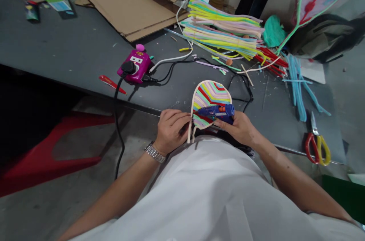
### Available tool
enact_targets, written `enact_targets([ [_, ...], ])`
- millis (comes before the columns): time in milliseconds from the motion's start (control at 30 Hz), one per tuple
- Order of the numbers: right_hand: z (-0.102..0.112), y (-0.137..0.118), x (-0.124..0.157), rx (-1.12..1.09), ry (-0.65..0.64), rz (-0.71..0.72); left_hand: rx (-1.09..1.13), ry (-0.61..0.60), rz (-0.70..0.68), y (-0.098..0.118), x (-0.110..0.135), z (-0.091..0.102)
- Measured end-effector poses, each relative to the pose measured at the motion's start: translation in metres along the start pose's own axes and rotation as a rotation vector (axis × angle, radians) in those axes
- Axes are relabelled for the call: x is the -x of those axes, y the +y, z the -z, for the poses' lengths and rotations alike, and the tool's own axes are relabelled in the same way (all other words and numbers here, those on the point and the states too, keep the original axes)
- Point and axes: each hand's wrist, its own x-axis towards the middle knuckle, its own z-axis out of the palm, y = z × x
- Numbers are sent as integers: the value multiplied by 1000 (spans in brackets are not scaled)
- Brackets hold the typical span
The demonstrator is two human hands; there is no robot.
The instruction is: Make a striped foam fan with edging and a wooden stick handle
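In front of my body, at the table's near edge, is a rounded fan-like piece [211, 92] of striped, multicoloured pipe cleaners with a cream border. My left hand [172, 129] is closed, pinching the piece's left edge near two cream ends that hang down. A blue glue gun [218, 111] lies across the front of the piece, its nozzle pointing left toward that same edge. My right hand [239, 129] is wrapped round the glue gun from the right. The glue gun's handle is mostly hidden by the hand.
A purple power socket [135, 66] with black cords sits left of centre, beside a red craft knife [112, 84]. Bundles of pipe cleaners [222, 30] and cardboard sheets [134, 1] lie behind. Scissors [317, 144] rest at the right edge. A red stool [65, 146] stands below left.
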Motion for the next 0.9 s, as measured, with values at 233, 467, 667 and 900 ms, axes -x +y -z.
enact_targets([
  [233,0,-2,2,1,1,38,-8,-4,-23,3,-1,1],
  [467,-2,0,4,-30,-2,39,-11,-19,-35,5,0,2],
  [667,-2,3,5,-30,-4,29,-4,-44,-47,3,8,4],
  [900,-4,1,7,-24,10,20,10,-50,-85,3,9,5],
])
